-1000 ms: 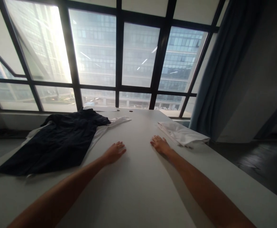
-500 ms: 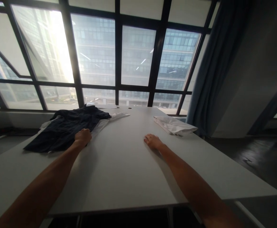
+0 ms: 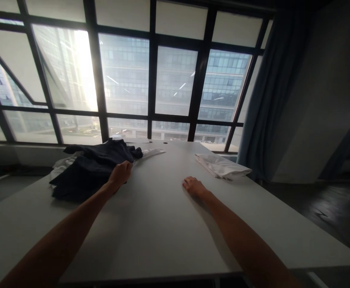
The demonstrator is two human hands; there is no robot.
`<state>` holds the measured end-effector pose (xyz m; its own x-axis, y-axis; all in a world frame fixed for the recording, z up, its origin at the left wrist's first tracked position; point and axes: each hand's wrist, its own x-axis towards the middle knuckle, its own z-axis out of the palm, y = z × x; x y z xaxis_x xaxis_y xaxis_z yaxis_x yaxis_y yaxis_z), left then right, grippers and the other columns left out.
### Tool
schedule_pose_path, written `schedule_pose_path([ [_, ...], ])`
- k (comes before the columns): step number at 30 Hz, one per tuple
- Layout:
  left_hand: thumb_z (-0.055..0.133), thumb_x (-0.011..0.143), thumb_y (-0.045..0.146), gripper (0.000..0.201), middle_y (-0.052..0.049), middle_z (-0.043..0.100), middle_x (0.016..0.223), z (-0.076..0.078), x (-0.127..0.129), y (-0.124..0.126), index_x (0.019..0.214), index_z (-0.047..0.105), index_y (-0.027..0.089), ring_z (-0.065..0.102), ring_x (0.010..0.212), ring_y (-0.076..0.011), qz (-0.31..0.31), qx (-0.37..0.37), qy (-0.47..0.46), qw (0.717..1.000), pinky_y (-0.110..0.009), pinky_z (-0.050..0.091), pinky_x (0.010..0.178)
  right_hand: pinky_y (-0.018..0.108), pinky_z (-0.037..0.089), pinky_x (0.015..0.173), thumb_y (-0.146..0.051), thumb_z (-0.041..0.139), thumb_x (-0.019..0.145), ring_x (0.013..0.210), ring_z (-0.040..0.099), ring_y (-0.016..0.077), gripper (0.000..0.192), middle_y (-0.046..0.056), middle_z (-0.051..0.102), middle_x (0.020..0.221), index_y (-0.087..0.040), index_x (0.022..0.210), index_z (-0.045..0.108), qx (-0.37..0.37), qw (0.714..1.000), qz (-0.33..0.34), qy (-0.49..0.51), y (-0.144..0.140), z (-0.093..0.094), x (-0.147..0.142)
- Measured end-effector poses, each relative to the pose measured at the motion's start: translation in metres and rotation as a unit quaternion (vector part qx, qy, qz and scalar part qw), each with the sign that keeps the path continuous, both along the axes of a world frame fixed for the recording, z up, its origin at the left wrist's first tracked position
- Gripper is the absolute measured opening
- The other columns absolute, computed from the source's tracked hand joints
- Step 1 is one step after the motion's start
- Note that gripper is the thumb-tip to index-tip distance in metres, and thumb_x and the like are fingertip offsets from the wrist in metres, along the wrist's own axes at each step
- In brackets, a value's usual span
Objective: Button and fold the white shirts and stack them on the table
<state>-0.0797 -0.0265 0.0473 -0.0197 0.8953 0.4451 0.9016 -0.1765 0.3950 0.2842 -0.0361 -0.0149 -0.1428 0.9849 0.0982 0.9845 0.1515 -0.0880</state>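
**Dark garment gathered at window-side table**

White table (image 3: 163,224) was lit from tall windows (image 3: 175,80). The bunched dark garment (image 3: 91,170), at its far left, was gripped by the left hand (image 3: 120,174); the right hand (image 3: 193,186) lay flat, released. Cloth is best lifted clear of the white fabric (image 3: 62,166) beneath. A folded white cloth (image 3: 223,166) lay apart.

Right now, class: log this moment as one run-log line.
left hand: gripping dark garment | right hand: flat on table | folded white cloth: untouched, beyond the right hand

A folded white cloth (image 3: 223,166) lies on the white table (image 3: 163,224) — behind it, a window (image 3: 151,80) and blue curtain (image 3: 271,92).
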Motion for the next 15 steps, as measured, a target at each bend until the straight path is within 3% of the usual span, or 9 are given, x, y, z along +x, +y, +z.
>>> schedule_pose_path([
  [3, 0.039, 0.094, 0.029, 0.032, -0.005, 0.063, 0.072, -0.007, 0.029, -0.010, 0.074, 0.059, 0.016, 0.059, 0.070, -0.0174, -0.114, -0.033, -0.053, 0.992, -0.027, 0.043, 0.067, 0.036, 0.037, 0.101, -0.038, 0.041, 0.098, 0.123, 0.052, 0.0262, 0.038, 0.012, 0.057, 0.135, -0.021, 0.125, 0.061, 0.009, 1.000, -0.009, 0.004, 0.000, 0.001, -0.002],
  [6, 0.046, 0.090, 0.033, 0.032, 0.000, 0.055, 0.062, -0.016, 0.064, -0.035, 0.065, 0.055, 0.016, 0.050, 0.059, -0.0131, -0.226, -0.122, -0.077, 0.963, -0.024, 0.039, 0.057, 0.037, 0.036, 0.103, -0.032, 0.042, 0.096, 0.125, 0.051, 0.0259, 0.039, 0.012, 0.056, 0.137, -0.020, 0.130, 0.059, 0.033, 0.999, -0.003, 0.014, 0.001, 0.000, -0.007],
  [8, 0.052, 0.089, 0.043, 0.034, 0.001, 0.055, 0.061, -0.019, 0.083, -0.054, 0.070, 0.059, 0.015, 0.048, 0.056, -0.0117, -0.338, -0.218, -0.107, 0.909, -0.023, 0.038, 0.053, 0.036, 0.035, 0.105, -0.027, 0.043, 0.094, 0.126, 0.051, 0.0245, 0.042, 0.011, 0.056, 0.138, -0.021, 0.133, 0.057, 0.051, 0.998, 0.011, 0.017, 0.001, -0.002, -0.013],
  [10, 0.054, 0.087, 0.054, 0.041, 0.000, 0.060, 0.066, -0.016, 0.092, -0.067, 0.080, 0.065, 0.015, 0.051, 0.056, -0.0121, -0.434, -0.331, -0.112, 0.830, -0.023, 0.041, 0.054, 0.035, 0.035, 0.106, -0.025, 0.045, 0.091, 0.126, 0.050, 0.0237, 0.046, 0.010, 0.056, 0.139, -0.021, 0.136, 0.055, 0.066, 0.997, 0.027, 0.022, 0.000, -0.003, -0.019],
  [11, 0.052, 0.087, 0.057, 0.044, -0.001, 0.064, 0.069, -0.012, 0.091, -0.070, 0.087, 0.068, 0.016, 0.055, 0.057, -0.0131, -0.461, -0.376, -0.108, 0.797, -0.024, 0.043, 0.055, 0.035, 0.035, 0.107, -0.025, 0.046, 0.091, 0.127, 0.050, 0.0237, 0.047, 0.010, 0.056, 0.140, -0.020, 0.137, 0.054, 0.071, 0.997, 0.034, 0.026, 0.001, -0.004, -0.022],
  [12, 0.050, 0.088, 0.059, 0.047, -0.003, 0.068, 0.074, -0.007, 0.087, -0.068, 0.095, 0.070, 0.016, 0.059, 0.059, -0.0144, -0.469, -0.397, -0.106, 0.782, -0.025, 0.045, 0.057, 0.035, 0.035, 0.108, -0.026, 0.046, 0.090, 0.127, 0.050, 0.0238, 0.049, 0.010, 0.056, 0.140, -0.019, 0.138, 0.054, 0.075, 0.996, 0.040, 0.030, 0.001, -0.004, -0.025],
  [13, 0.048, 0.090, 0.058, 0.048, -0.005, 0.071, 0.079, -0.002, 0.079, -0.064, 0.101, 0.070, 0.017, 0.062, 0.062, -0.0159, -0.458, -0.390, -0.104, 0.792, -0.026, 0.047, 0.059, 0.035, 0.035, 0.108, -0.026, 0.046, 0.090, 0.128, 0.050, 0.0241, 0.050, 0.010, 0.055, 0.141, -0.018, 0.139, 0.053, 0.077, 0.995, 0.046, 0.031, 0.002, -0.003, -0.029],
  [14, 0.046, 0.091, 0.055, 0.047, -0.007, 0.073, 0.082, 0.003, 0.069, -0.056, 0.103, 0.071, 0.017, 0.065, 0.065, -0.0176, -0.429, -0.356, -0.097, 0.825, -0.027, 0.049, 0.062, 0.036, 0.036, 0.108, -0.026, 0.046, 0.090, 0.128, 0.050, 0.0245, 0.052, 0.011, 0.054, 0.142, -0.017, 0.141, 0.051, 0.077, 0.995, 0.050, 0.031, 0.004, -0.002, -0.034],
  [15, 0.047, 0.091, 0.051, 0.044, -0.007, 0.074, 0.084, 0.007, 0.055, -0.047, 0.101, 0.072, 0.017, 0.066, 0.068, -0.0190, -0.380, -0.288, -0.086, 0.875, -0.028, 0.050, 0.065, 0.037, 0.036, 0.108, -0.025, 0.046, 0.090, 0.129, 0.049, 0.0248, 0.053, 0.011, 0.053, 0.143, -0.016, 0.142, 0.050, 0.075, 0.995, 0.056, 0.028, 0.007, 0.000, -0.039],
])
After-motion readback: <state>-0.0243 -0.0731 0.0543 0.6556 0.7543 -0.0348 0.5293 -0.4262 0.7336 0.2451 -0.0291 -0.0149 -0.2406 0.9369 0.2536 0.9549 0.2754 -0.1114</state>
